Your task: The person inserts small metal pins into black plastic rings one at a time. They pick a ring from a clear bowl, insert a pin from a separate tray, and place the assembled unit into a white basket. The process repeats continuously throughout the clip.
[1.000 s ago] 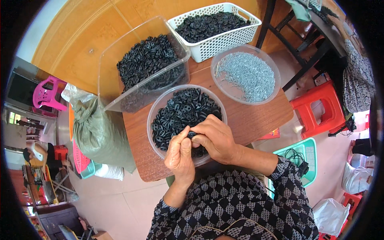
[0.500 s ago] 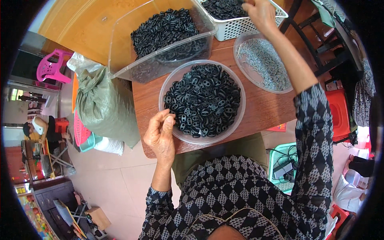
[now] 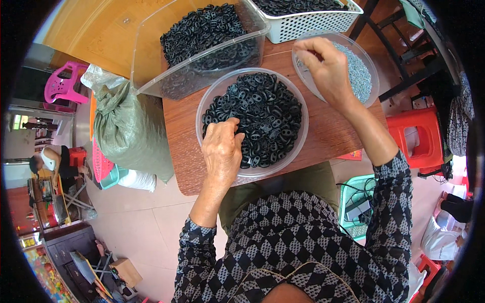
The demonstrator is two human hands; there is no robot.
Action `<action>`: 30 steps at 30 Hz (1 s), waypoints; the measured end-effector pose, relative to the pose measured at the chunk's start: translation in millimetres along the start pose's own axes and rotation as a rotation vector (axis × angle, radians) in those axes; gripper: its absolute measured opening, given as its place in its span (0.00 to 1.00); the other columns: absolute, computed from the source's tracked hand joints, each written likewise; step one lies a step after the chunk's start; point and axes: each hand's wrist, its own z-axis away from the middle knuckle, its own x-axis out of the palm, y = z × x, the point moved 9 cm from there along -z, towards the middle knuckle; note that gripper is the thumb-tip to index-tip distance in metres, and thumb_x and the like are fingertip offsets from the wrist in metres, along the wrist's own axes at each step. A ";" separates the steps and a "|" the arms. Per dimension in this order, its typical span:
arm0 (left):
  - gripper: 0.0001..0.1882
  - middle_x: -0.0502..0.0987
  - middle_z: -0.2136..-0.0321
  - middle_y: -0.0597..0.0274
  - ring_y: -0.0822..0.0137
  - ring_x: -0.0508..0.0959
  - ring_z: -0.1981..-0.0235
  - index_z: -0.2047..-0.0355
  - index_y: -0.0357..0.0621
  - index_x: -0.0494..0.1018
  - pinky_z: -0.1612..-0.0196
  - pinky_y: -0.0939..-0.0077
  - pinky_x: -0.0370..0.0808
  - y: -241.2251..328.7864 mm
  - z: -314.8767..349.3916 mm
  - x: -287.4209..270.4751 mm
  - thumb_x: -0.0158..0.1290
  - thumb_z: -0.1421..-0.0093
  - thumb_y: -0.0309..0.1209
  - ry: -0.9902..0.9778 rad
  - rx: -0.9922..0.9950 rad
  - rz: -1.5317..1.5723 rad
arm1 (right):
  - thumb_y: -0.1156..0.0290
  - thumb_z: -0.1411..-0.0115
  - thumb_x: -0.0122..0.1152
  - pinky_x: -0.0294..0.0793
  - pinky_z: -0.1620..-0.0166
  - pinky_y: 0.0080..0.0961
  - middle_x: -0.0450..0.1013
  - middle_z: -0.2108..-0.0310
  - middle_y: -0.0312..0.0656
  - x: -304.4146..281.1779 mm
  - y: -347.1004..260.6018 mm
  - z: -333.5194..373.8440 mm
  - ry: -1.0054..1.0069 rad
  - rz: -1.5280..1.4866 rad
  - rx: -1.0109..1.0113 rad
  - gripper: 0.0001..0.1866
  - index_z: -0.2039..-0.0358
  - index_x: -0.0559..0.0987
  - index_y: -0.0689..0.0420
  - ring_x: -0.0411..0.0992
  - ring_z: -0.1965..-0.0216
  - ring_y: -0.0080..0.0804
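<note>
My left hand (image 3: 222, 146) reaches over the near left rim of a round clear tub (image 3: 201, 108), its fingers curled down onto small black two-holed plastic pieces (image 3: 262, 116) heaped inside. Its fingertips are bent together among the pieces; what they pinch is hidden. At the left side of a second round tub (image 3: 375, 76), which holds many thin silvery screws (image 3: 358, 70), my right hand (image 3: 327, 70) hovers with its fingers curled in toward the thumb. Anything between those fingers is too small to make out.
A large clear bin (image 3: 202, 63) of black pieces stands at the back left, and a white slotted basket (image 3: 313, 25) with more of them is behind the screws. All rest on a wooden table (image 3: 184, 151). A green sack (image 3: 131, 131) leans at left; red stools (image 3: 417, 136) stand right.
My right hand has come back from the white basket toward me, to the screw tub. My left hand has moved right and in over the pieces in the round tub.
</note>
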 end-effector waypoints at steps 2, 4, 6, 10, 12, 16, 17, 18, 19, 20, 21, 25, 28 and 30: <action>0.16 0.75 0.76 0.58 0.63 0.74 0.73 0.67 0.37 0.73 0.69 0.72 0.72 3.1 -2.9 5.8 0.58 0.59 0.17 -0.015 0.045 -0.049 | 0.80 0.47 0.57 0.69 0.66 0.19 0.72 0.71 0.40 -2.5 -5.1 9.9 -0.025 -0.034 0.012 0.06 0.67 0.77 0.63 0.69 0.70 0.23; 0.16 0.74 0.76 0.58 0.62 0.74 0.72 0.67 0.37 0.72 0.69 0.70 0.72 2.8 -5.0 9.2 0.58 0.59 0.17 -0.018 0.087 -0.083 | 0.78 0.49 0.58 0.69 0.67 0.25 0.73 0.73 0.41 -4.7 -13.0 17.8 -0.014 -0.066 0.020 0.04 0.71 0.77 0.62 0.70 0.71 0.32; 0.16 0.74 0.76 0.59 0.65 0.74 0.73 0.66 0.36 0.72 0.70 0.73 0.72 -1.0 -4.4 7.8 0.58 0.58 0.17 -0.029 0.081 -0.097 | 0.78 0.50 0.59 0.69 0.67 0.29 0.73 0.74 0.42 -1.3 -21.6 24.6 -0.026 -0.130 0.023 0.04 0.72 0.76 0.62 0.70 0.72 0.36; 0.13 0.74 0.77 0.59 0.66 0.73 0.75 0.68 0.35 0.71 0.70 0.75 0.71 -21.9 0.7 8.4 0.56 0.56 0.14 -0.060 -0.208 0.223 | 0.79 0.50 0.59 0.69 0.67 0.29 0.72 0.75 0.42 11.3 -36.5 44.3 -0.070 -0.247 0.030 0.04 0.72 0.76 0.61 0.70 0.71 0.37; 0.13 0.73 0.77 0.64 0.73 0.73 0.75 0.67 0.36 0.72 0.70 0.81 0.71 -36.3 3.8 14.3 0.57 0.54 0.15 -0.056 -0.431 0.569 | 0.79 0.50 0.59 0.68 0.66 0.29 0.72 0.74 0.42 17.8 -37.8 60.2 -0.093 -0.293 0.086 0.04 0.72 0.76 0.61 0.70 0.71 0.37; 0.13 0.73 0.75 0.69 0.81 0.72 0.74 0.65 0.36 0.73 0.69 0.88 0.71 -33.5 8.1 4.5 0.58 0.52 0.16 -0.039 -0.635 0.923 | 0.76 0.51 0.60 0.68 0.66 0.29 0.72 0.76 0.41 49.6 -53.0 81.3 -0.248 -0.466 0.183 0.04 0.72 0.76 0.60 0.70 0.72 0.37; 0.13 0.74 0.75 0.68 0.80 0.72 0.74 0.65 0.36 0.73 0.69 0.88 0.71 -33.0 9.8 2.8 0.58 0.52 0.15 -0.032 -0.656 0.949 | 0.75 0.51 0.60 0.68 0.66 0.29 0.72 0.77 0.41 56.5 -56.7 84.0 -0.281 -0.494 0.215 0.05 0.72 0.76 0.60 0.69 0.72 0.37; 0.13 0.74 0.75 0.68 0.80 0.72 0.74 0.65 0.36 0.72 0.69 0.88 0.71 -32.6 11.1 0.8 0.58 0.52 0.15 -0.004 -0.659 0.987 | 0.75 0.51 0.60 0.68 0.66 0.29 0.71 0.77 0.41 62.6 -60.1 86.6 -0.312 -0.519 0.247 0.05 0.72 0.76 0.60 0.69 0.72 0.36; 0.13 0.74 0.75 0.67 0.80 0.72 0.74 0.65 0.36 0.72 0.69 0.88 0.71 -31.3 11.9 1.7 0.58 0.52 0.15 0.021 -0.659 1.031 | 0.74 0.51 0.60 0.68 0.67 0.29 0.71 0.77 0.41 67.4 -61.2 89.4 -0.343 -0.537 0.281 0.05 0.72 0.76 0.60 0.69 0.72 0.36; 0.13 0.74 0.74 0.67 0.79 0.72 0.74 0.65 0.35 0.72 0.68 0.88 0.71 -29.7 12.4 3.2 0.58 0.52 0.15 0.043 -0.659 1.075 | 0.74 0.51 0.60 0.68 0.68 0.28 0.71 0.78 0.41 71.2 -58.9 92.8 -0.347 -0.577 0.326 0.05 0.73 0.76 0.61 0.69 0.73 0.33; 0.13 0.74 0.74 0.66 0.79 0.73 0.73 0.65 0.35 0.72 0.68 0.88 0.71 -27.1 12.8 5.4 0.58 0.52 0.15 0.053 -0.655 1.100 | 0.74 0.51 0.60 0.68 0.68 0.27 0.71 0.78 0.41 71.1 -58.7 93.7 -0.354 -0.597 0.368 0.05 0.73 0.76 0.61 0.69 0.74 0.32; 0.12 0.74 0.75 0.65 0.78 0.73 0.73 0.65 0.34 0.72 0.69 0.87 0.72 -20.3 17.2 14.1 0.58 0.52 0.15 0.103 -0.645 1.174 | 0.75 0.51 0.59 0.67 0.70 0.25 0.71 0.79 0.41 68.8 -60.1 95.4 -0.341 -0.629 0.426 0.05 0.74 0.76 0.62 0.69 0.75 0.28; 0.12 0.74 0.75 0.64 0.77 0.73 0.74 0.65 0.33 0.72 0.70 0.87 0.72 -15.9 21.6 17.8 0.57 0.52 0.15 0.123 -0.663 1.182 | 0.75 0.50 0.58 0.68 0.71 0.22 0.72 0.78 0.40 68.9 -55.0 101.4 -0.367 -0.721 0.521 0.05 0.74 0.76 0.64 0.69 0.75 0.23; 0.13 0.74 0.75 0.64 0.78 0.73 0.74 0.64 0.33 0.72 0.70 0.87 0.72 -7.9 18.8 20.4 0.57 0.52 0.15 0.083 -0.617 1.197 | 0.75 0.49 0.57 0.68 0.71 0.20 0.73 0.78 0.38 69.1 -50.4 102.9 -0.392 -0.827 0.590 0.06 0.75 0.76 0.65 0.68 0.74 0.19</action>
